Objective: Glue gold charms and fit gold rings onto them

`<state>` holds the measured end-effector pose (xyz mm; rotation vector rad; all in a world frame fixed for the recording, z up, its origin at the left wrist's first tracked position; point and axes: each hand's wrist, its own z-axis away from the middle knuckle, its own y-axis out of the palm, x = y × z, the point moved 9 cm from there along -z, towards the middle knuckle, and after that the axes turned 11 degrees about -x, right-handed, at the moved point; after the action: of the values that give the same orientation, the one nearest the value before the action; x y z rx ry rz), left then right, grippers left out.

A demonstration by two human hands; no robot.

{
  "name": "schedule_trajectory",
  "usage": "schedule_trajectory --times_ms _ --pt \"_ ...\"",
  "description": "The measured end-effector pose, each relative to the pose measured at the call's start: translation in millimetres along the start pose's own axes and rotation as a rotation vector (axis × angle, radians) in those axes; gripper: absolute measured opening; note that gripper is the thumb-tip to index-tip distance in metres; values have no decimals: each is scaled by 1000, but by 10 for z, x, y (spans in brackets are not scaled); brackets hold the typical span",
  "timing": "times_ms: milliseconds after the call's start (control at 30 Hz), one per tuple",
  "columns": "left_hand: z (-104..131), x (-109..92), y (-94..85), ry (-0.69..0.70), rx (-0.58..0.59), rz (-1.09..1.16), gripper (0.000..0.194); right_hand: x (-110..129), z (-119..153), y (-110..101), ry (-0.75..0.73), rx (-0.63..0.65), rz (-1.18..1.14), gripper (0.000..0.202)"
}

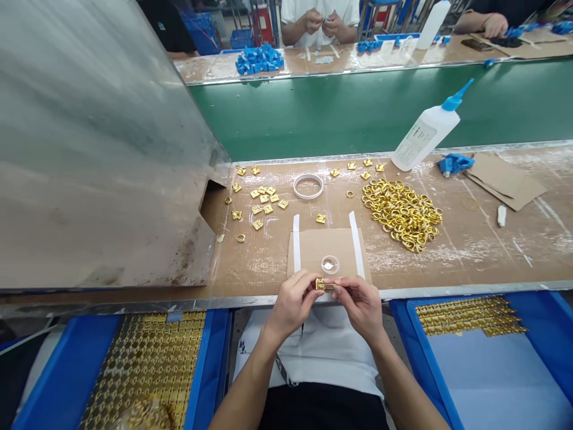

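Observation:
My left hand (293,300) pinches a small gold piece (320,284) over the near edge of the bench. Fingers of my right hand (362,303) are closed on a thin metallic stick (330,286) whose tip meets the gold piece. Just beyond my hands, a small round clear dish (330,264) sits on a cardboard sheet (313,242) held by two white tape strips. Loose square gold pieces (267,209) lie at the left, near a white ring (308,186). A heap of gold rings (403,212) is at the right.
A large metal housing (102,149) stands at the left. A tilted white bottle (425,134) is behind the rings. Blue trays with gold pieces flank my lap, at left (206,358) and right (441,382). Across the green divider (313,116), people work at another bench.

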<state>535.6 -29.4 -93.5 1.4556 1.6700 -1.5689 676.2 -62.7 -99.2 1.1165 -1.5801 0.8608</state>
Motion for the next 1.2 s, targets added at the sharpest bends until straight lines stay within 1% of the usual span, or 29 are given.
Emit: schedule_trajectory --times_ms 200,567,733,833,900,1000,1133,1200 --pt "-4 -9 5 2 14 1 13 -18 0 -7 9 -11 -3 14" --pt "2 -9 5 13 5 5 14 41 -9 -12 -18 -17 -63 3" --pt "1 -6 6 11 -3 23 13 44 -7 -22 -26 -25 -50 3" --pt "-6 -16 4 13 -5 18 12 10 -4 -34 9 -39 -52 7" --pt "-12 -31 -1 21 -6 24 11 -17 4 -48 38 -57 -51 11" --pt "-18 -31 -19 14 -16 46 10 13 5 -95 35 -107 -69 13" --pt "-13 1 -53 -11 -37 89 11 144 -73 -221 -36 -229 -80 3" --pt "-7 11 -66 -15 -41 105 11 187 -148 -239 -76 -250 -28 4"
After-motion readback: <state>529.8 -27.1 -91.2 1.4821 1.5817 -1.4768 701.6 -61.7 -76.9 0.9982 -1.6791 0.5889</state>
